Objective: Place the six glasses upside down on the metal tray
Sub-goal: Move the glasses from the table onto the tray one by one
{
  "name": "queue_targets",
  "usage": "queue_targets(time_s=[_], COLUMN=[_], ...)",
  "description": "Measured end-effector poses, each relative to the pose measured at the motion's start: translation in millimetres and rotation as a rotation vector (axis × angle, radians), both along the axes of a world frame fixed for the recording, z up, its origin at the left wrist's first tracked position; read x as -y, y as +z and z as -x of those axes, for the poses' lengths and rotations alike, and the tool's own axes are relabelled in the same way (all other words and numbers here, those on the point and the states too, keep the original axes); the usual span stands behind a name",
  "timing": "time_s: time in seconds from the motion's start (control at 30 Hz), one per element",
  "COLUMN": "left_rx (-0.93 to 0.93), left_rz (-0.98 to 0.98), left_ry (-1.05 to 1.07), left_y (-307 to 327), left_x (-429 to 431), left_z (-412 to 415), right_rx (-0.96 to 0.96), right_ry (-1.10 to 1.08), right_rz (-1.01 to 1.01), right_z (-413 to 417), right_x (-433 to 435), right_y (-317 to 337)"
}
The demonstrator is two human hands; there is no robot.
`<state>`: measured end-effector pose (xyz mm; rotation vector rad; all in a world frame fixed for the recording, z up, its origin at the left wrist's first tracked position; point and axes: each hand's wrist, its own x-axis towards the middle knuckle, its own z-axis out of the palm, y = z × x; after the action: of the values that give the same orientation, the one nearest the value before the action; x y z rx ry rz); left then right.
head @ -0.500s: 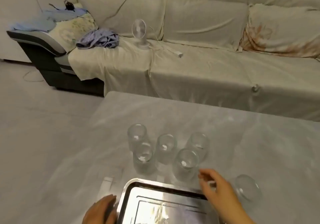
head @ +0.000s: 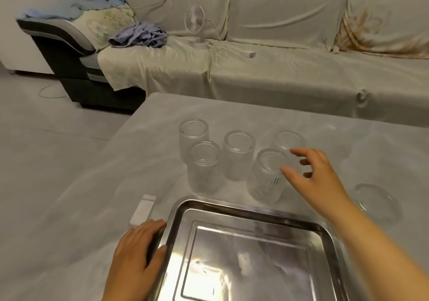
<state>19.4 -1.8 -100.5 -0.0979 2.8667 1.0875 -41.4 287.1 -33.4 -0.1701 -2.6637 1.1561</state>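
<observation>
Several clear ribbed glasses stand upright in a cluster on the table beyond the metal tray (head: 183, 210). The nearest right one, a ribbed glass (head: 264, 177), has my right hand (head: 311, 175) beside it, fingers spread and thumb touching its side, not closed round it. Another ribbed glass (head: 204, 168) stands front left, with two more (head: 239, 155) (head: 193, 135) behind. A further glass (head: 287, 139) is partly hidden by my fingers. One glass (head: 376, 202) sits apart at the right. My left hand (head: 137, 259) rests flat on the tray's left rim. The tray holds nothing.
A small white flat device (head: 142, 210) lies on the table left of the tray. Behind the table runs a cloth-covered sofa (head: 278, 68) with a white desk fan (head: 195, 24) and crumpled striped clothing (head: 139, 35). The floor lies left of the table edge.
My right hand has moved forward from the tray's far rim up to the nearest right glass. The view has shifted closer, showing more of the tray. My left hand stays on the tray's left rim.
</observation>
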Motion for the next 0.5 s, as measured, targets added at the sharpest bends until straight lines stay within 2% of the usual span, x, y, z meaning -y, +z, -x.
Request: queue_targets(time_s=[0.17,0.33,0.5], left_rx=[-0.031,-0.064,-0.129], left_rz=[-0.022,-0.039,-0.004], left_ry=[-0.026,0.037,0.002], left_y=[-5,-9,-11], left_x=[5,12,11], left_z=[-10,-34,-34], right_rx=[0.137,0.233,0.256], right_ry=[0.030,0.032,-0.007], right_rz=[-0.093,-0.149,-0.194], right_z=[-6,-11,0], right_x=[11,17,34], right_y=[8,11,12])
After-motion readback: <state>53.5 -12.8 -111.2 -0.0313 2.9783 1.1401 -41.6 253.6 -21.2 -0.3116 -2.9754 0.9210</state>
